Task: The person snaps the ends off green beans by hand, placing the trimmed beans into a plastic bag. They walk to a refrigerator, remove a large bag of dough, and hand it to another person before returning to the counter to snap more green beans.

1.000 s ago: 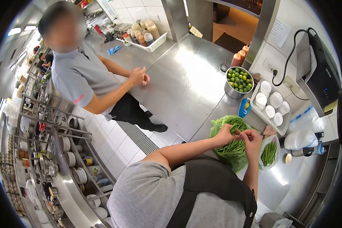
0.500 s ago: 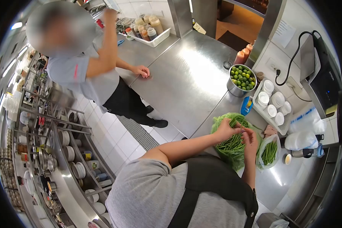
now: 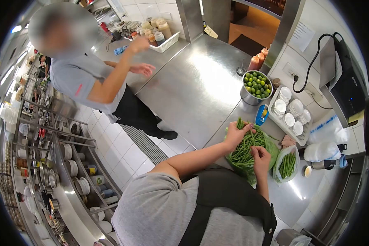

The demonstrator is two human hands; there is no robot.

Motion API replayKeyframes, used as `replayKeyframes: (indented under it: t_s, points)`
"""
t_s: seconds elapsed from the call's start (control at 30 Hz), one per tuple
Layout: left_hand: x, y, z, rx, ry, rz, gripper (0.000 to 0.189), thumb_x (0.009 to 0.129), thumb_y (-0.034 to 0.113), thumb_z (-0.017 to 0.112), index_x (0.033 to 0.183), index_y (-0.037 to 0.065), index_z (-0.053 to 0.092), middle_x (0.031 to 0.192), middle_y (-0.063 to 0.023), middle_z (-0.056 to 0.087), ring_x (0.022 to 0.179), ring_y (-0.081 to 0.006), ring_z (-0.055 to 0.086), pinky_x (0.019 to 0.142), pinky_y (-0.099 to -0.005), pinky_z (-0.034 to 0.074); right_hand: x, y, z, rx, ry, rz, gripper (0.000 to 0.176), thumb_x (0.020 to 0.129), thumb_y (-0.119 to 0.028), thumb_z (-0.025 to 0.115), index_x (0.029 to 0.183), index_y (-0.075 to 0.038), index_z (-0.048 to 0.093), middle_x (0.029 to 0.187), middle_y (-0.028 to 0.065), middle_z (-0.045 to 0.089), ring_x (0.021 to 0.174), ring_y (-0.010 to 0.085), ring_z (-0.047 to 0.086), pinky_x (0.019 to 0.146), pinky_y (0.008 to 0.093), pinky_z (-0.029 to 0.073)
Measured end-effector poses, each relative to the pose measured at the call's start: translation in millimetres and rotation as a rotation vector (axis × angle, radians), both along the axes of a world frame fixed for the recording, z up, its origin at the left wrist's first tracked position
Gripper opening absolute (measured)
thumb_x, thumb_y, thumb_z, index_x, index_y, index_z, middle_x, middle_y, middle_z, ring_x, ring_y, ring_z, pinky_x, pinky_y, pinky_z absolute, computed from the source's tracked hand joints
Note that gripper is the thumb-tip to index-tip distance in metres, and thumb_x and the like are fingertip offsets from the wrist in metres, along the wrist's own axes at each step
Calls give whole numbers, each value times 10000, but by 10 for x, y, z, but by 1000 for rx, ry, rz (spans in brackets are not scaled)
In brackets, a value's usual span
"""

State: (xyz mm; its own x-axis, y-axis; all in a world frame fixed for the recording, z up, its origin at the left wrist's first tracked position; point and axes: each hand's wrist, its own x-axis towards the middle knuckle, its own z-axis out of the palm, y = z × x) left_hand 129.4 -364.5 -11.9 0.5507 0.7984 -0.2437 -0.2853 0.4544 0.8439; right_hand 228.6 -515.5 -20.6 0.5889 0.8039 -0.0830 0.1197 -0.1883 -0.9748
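Observation:
My left hand (image 3: 236, 135) is closed around a few green beans at the upper edge of a large green plastic bag (image 3: 270, 146). The bag is full of long green beans (image 3: 242, 155). Just to the right, my right hand (image 3: 260, 158) pinches the lower end of a bean that runs up to my left hand. Beside it stands a smaller clear bag (image 3: 278, 169) with more green beans (image 3: 288, 165) inside. A small round cup (image 3: 307, 171) sits to the right of that bag.
A metal pot of limes (image 3: 256, 97), a blue tape dispenser (image 3: 261, 115) and a basket of white cups (image 3: 302, 138) stand behind the bags. Another person (image 3: 98, 82) stands across the steel counter (image 3: 184, 90), beside a basket of bottles (image 3: 168, 44). Shelves (image 3: 76, 143) hold dishes at left.
My hands have moved apart, the left one up and leftward, the right one down, with a bean between them. The other person has lowered one raised hand and lifted the other off the counter.

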Motion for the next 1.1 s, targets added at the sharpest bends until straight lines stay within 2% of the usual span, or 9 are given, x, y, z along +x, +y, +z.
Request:
replayKeyframes:
  t_s: [0.13,0.23,0.33,0.43,0.57,0.63,0.73,0.87,1.1]
  points:
    - [-8,31,-58,-6,40,-29,181,966,179,678,934,1,664,848,-112,730,666,-126,657,581,-268,527,-162,25,353,123,-349,61,94,903,-67,705,891,25,689,763,68,637,713,126,593,655,253,451]
    - [-37,46,-63,-105,82,-24,228,977,244,666,960,16,664,795,-77,704,577,-95,573,505,-252,451,-281,62,634,280,-468,188,102,874,-69,730,865,23,686,756,100,625,691,180,588,640,276,451]
    - [-47,100,-162,-185,111,-37,270,983,317,653,929,52,643,707,-19,632,520,-76,484,461,-242,373,-282,66,704,277,-486,170,96,855,-54,743,835,15,679,719,102,595,673,206,572,633,290,453]
    - [-81,137,-292,-335,59,-95,311,985,365,644,849,92,586,645,21,544,500,-77,448,452,-240,355,69,8,385,-106,-391,264,99,822,-39,749,810,17,667,714,111,576,664,249,586,631,330,477]
    - [-150,46,-433,-650,-85,-268,378,985,402,638,765,128,498,624,25,500,490,-89,426,453,-240,367,220,-63,235,-268,-492,336,99,794,-31,724,860,10,662,899,138,615,856,298,609,799,376,478]
    - [-240,-173,-348,-571,63,-366,356,996,390,623,794,115,523,634,17,509,521,-95,461,474,-243,406,260,-115,206,-198,-645,287,144,776,-16,711,910,4,662,1005,165,609,977,341,597,891,408,465]
    - [-319,-489,-215,-578,136,-539,308,1018,356,593,871,86,576,650,13,520,578,-108,515,525,-254,467,422,-180,243,-332,-692,191,177,790,-8,708,960,16,664,1094,175,604,1080,356,560,958,432,443]
    - [-341,-556,49,-501,147,-664,269,1040,296,559,1009,39,636,670,15,531,641,-124,564,604,-272,526,623,-287,104,-490,-719,176,235,764,-15,712,991,21,662,1132,170,620,1100,370,546,971,447,451]
    - [-335,-607,18,-429,103,-966,228,1036,231,563,1075,23,647,655,46,480,598,-78,505,543,-236,440,511,-206,-23,-508,-974,183,221,738,31,607,957,20,634,1066,184,605,1050,382,530,901,476,462]
